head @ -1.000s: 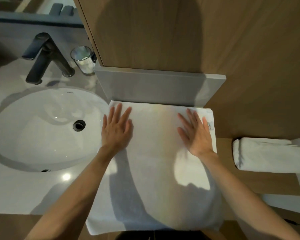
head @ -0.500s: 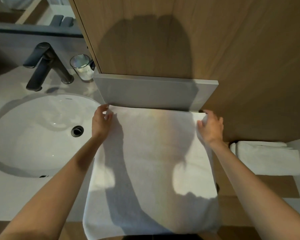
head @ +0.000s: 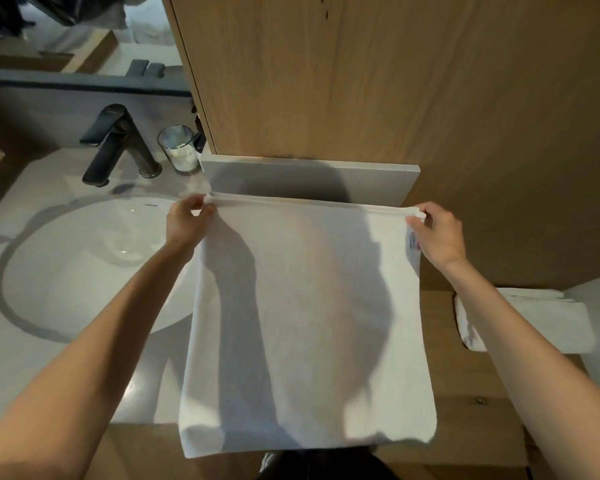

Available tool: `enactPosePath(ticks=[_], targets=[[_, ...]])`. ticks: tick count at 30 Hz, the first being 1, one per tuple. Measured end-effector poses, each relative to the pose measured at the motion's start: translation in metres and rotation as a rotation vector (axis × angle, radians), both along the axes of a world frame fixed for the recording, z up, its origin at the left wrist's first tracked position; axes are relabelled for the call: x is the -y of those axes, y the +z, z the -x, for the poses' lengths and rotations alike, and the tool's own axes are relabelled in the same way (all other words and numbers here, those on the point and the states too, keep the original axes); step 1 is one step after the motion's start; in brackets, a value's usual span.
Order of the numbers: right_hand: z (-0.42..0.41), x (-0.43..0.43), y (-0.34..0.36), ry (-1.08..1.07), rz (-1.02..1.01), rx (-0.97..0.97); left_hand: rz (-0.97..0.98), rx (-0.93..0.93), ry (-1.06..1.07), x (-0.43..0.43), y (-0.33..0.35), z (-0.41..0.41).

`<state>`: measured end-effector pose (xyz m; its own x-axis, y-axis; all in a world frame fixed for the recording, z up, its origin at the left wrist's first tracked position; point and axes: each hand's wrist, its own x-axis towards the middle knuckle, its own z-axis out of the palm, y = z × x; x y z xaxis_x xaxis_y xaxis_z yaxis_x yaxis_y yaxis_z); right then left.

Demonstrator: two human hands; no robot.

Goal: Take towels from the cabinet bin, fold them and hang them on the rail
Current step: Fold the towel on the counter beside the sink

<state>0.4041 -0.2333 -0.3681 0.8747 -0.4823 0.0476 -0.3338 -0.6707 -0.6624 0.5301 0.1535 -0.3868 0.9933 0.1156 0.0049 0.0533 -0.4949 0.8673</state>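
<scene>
1. The left hand [head: 187,221] pinches the towel's [head: 309,323] far left corner, fingers curled round its doubled edge.
2. The right hand [head: 437,235] grips the far right corner the same way, with a small label [head: 413,242] just beside its thumb.
3. The towel is stretched flat between both hands and runs back toward the person, its near end past the counter [head: 32,375] edge.
4. Left of the left hand is the basin [head: 84,265]. Beyond that hand stand a tap [head: 118,147] and a glass [head: 179,148].
5. Right of the right forearm, partly hidden by it, lies a folded towel [head: 534,320].
6. Beyond both hands rises a wooden cabinet [head: 361,81].
</scene>
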Motion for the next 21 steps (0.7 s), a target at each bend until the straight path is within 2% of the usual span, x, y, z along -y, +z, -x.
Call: enactPosePath(ticks=[4, 7, 10, 15, 18, 21], targets=[[0.002, -0.011, 0.014, -0.049, -0.186, 0.087, 0.026, 0.028, 0.012, 0.005, 0.018, 0.004], [0.009, -0.018, 0.013, -0.058, -0.243, 0.066, -0.031, 0.114, -0.036, 0.006, 0.024, 0.019], [0.02, -0.027, 0.012, 0.004, -0.202, 0.048, -0.129, 0.211, -0.129, 0.012, 0.037, 0.039], [0.04, -0.046, 0.017, 0.099, -0.051, 0.053, -0.098, 0.248, -0.176, 0.032, 0.056, 0.074], [0.055, -0.062, 0.018, 0.127, 0.006, 0.076, -0.054, 0.186, -0.17, 0.045, 0.061, 0.095], [0.066, -0.083, 0.024, 0.065, 0.104, 0.169, 0.048, 0.073, -0.176, 0.063, 0.066, 0.113]])
